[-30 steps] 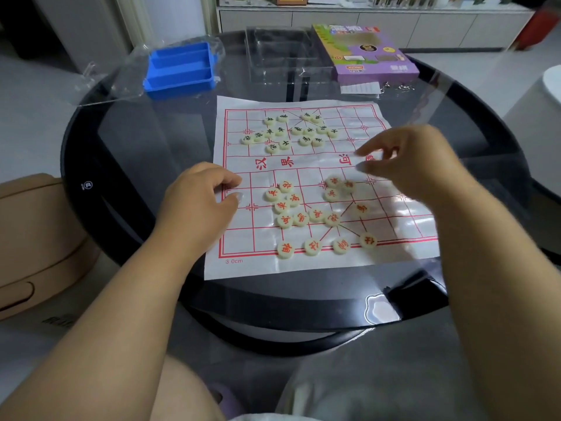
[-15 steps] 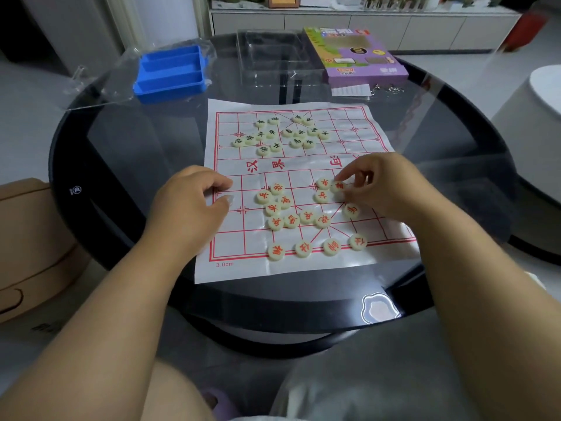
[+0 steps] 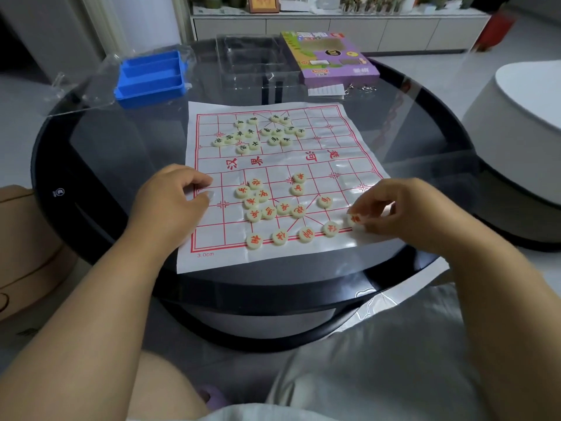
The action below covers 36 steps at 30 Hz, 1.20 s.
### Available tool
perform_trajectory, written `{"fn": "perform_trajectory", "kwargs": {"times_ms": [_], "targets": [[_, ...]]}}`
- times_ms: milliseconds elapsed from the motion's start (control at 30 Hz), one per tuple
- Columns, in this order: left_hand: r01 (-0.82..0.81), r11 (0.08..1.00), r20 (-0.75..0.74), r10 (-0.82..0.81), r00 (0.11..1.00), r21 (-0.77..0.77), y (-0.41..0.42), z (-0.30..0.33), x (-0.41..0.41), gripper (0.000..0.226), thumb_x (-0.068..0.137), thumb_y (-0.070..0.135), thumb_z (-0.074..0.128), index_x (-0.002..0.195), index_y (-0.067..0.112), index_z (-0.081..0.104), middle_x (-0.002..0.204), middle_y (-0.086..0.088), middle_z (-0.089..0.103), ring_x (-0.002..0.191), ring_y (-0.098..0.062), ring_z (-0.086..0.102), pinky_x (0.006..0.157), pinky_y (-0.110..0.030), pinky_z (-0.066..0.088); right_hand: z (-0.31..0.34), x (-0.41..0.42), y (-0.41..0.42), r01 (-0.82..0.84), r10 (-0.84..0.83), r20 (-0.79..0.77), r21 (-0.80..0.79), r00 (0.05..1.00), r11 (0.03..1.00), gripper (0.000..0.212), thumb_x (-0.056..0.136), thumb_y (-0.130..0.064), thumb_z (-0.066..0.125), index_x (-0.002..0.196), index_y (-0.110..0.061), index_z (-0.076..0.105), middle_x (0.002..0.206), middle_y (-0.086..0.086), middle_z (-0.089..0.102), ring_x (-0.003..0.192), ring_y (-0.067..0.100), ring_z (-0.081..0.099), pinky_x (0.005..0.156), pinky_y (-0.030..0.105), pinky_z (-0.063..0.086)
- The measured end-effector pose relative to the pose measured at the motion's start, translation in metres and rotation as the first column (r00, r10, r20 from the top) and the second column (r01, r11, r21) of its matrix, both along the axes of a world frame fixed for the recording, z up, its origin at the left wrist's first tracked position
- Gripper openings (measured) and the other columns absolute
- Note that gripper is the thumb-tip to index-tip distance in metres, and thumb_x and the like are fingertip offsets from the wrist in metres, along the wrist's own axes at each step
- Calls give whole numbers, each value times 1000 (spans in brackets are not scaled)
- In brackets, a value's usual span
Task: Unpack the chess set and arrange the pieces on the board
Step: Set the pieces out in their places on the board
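Note:
A white paper board (image 3: pixel 212 256) with red grid lines lies on the round glass table. Black-lettered pieces (image 3: pixel 264 132) cluster on its far half. Red-lettered pieces (image 3: pixel 267 205) lie loose on the near half, and several stand in a row (image 3: pixel 280 237) along the near edge line. My right hand (image 3: pixel 391 211) pinches one red-lettered piece (image 3: pixel 354 220) at the right end of that row, low over the board. My left hand (image 3: pixel 173 199) rests on the board's left edge with fingers curled, holding nothing.
A blue plastic tray (image 3: pixel 150 79) on clear wrapping sits at the far left of the dark table (image 3: pixel 91 165). A clear plastic lid (image 3: pixel 252 60) and the purple box (image 3: pixel 329 57) stand at the far side. A white stool (image 3: pixel 516 123) is to the right.
My right hand picked a red piece from the loose group and carried it down and right to the near row's right end. My left hand stayed on the board's edge.

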<state>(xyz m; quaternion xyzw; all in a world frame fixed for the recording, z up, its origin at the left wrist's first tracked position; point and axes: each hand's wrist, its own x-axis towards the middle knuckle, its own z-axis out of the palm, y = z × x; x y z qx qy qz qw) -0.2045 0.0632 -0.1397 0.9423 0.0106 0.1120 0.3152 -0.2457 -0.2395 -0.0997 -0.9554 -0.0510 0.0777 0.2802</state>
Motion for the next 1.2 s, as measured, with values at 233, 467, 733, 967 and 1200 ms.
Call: {"fn": "perform_trajectory", "kwargs": {"times_ms": [233, 467, 733, 967, 1200], "targets": [[-7, 1000, 6, 7, 1000, 5, -1, -1, 1, 25, 91, 21, 62, 115, 18, 64, 111, 14, 50, 97, -5, 49, 62, -9, 33, -2, -1, -2, -17, 16, -29, -41, 999, 999, 21, 76, -27, 77, 95, -33, 72, 95, -13, 60, 86, 12, 57, 67, 19, 47], [0, 1000, 15, 0, 1000, 11, 1, -2, 1, 25, 91, 22, 62, 116, 18, 65, 117, 9, 56, 97, -4, 48, 62, -10, 32, 8, 5, 5, 37, -40, 134, 30, 990, 999, 20, 77, -28, 74, 91, -40, 65, 88, -15, 59, 76, 6, 53, 61, 21, 45], [10, 1000, 20, -10, 1000, 7, 3, -3, 2, 25, 90, 21, 62, 115, 19, 65, 112, 13, 53, 97, -4, 49, 64, -9, 32, 4, 33, 28, 96, -87, 145, -57, 986, 994, 18, 81, -29, 72, 98, -33, 69, 84, -15, 55, 73, 7, 51, 54, 17, 35], [9, 1000, 21, -9, 1000, 10, 3, -3, 2, 24, 90, 21, 63, 114, 19, 66, 110, 15, 52, 97, -3, 48, 63, -7, 32, 7, 43, 37, -25, 22, -18, -185, 1000, 982, 23, 78, -31, 75, 100, -32, 67, 93, -13, 59, 78, 6, 56, 57, 14, 39], [6, 1000, 5, -6, 1000, 2, 2, -2, 2, 24, 91, 22, 62, 115, 19, 65, 108, 15, 50, 96, -5, 49, 65, -8, 33, 15, 28, 54, -44, 46, 96, -26, 994, 999, 15, 79, -32, 72, 94, -31, 67, 83, -20, 56, 76, 6, 56, 58, 16, 45]]}}
